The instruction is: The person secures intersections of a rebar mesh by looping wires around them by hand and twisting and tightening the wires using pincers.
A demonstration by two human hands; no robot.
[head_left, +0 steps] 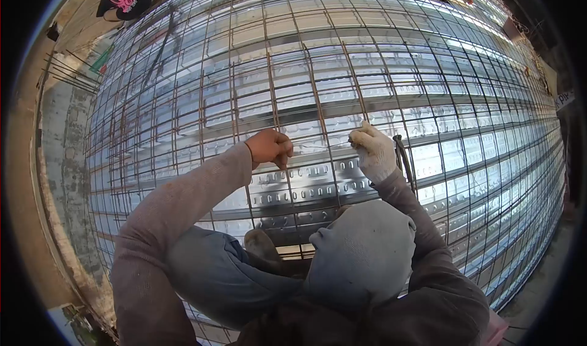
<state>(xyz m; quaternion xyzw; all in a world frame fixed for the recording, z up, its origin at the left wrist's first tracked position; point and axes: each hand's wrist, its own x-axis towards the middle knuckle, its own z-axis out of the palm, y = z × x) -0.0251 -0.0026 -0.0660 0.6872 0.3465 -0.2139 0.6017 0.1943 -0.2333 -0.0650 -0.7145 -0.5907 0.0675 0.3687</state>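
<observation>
The head view looks down on a bare left hand (271, 147) and a white-gloved right hand (374, 150), set apart at about the same height, with a thin wire (319, 147) stretched across the gap between them. The wire's long axis runs from one set of fingers to the other, nearly level and almost straight. It lies to the right of the left fingertips and to the left of the right fingertips, so neither hand is clearly nearer: each is at one end of it.

The left fingers are curled inward and appear to pinch the wire's left end. The gloved right fingertips are drawn together on its right end; something small and dark shows there, too small to make out.

Under and beyond the fingers spreads a rebar grid (273, 89). Some of its bars run away from the person, crossing the line of the wire; one passes behind the wire between the two hands. Whether the wire touches that bar cannot be told. Ribbed metal decking (306, 174) lies beneath the grid. Just right of the gloved fingers is a dark, slender object (402, 156), its kind unclear. On the near side of the fingers are the person's bent knees (361, 254).
</observation>
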